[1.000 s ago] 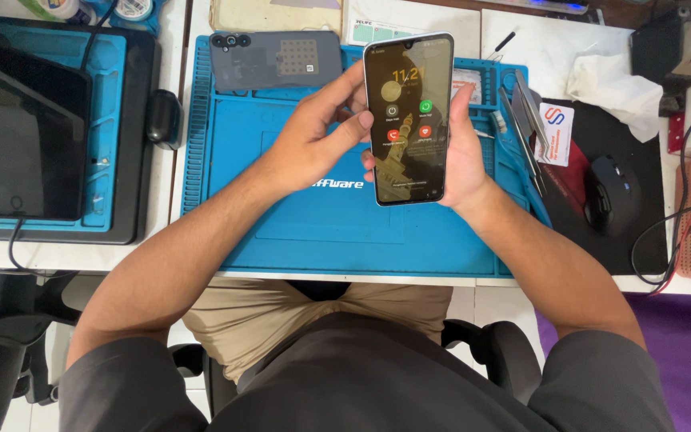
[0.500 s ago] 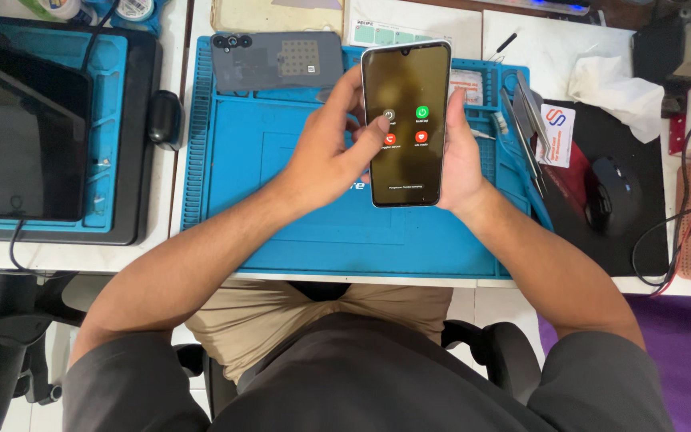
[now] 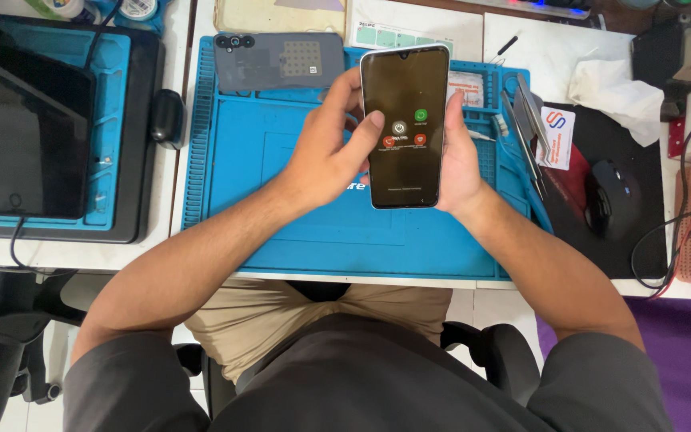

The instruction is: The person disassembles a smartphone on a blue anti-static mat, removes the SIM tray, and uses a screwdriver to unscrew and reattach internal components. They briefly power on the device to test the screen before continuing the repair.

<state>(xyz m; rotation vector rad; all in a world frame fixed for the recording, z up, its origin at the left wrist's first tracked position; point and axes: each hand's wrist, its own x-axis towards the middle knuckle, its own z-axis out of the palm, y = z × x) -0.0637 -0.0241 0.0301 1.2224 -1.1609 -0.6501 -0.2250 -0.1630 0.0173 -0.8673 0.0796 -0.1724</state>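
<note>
My right hand [image 3: 459, 160] grips a smartphone [image 3: 405, 88] upright above the blue repair mat [image 3: 281, 216], screen facing me. The screen is dark and shows a few round icons, green, grey and red. My left hand [image 3: 325, 152] cups the phone's left edge, its thumb resting on the screen next to the red icon at the left. A grey phone back cover [image 3: 277, 60] with camera holes lies face down on the mat's far edge, just beyond my left hand.
A dark tablet [image 3: 29, 132] lies on a second blue mat at the left, with a small black object [image 3: 165, 116] beside it. Tweezers [image 3: 525, 120] lie at the mat's right edge. A black mouse [image 3: 611, 200], a white tissue [image 3: 613, 96] and cables sit to the right.
The screen has gone from a lit clock view to a dark one with round icons. My left thumb has come down onto the screen, and the phone has shifted slightly left.
</note>
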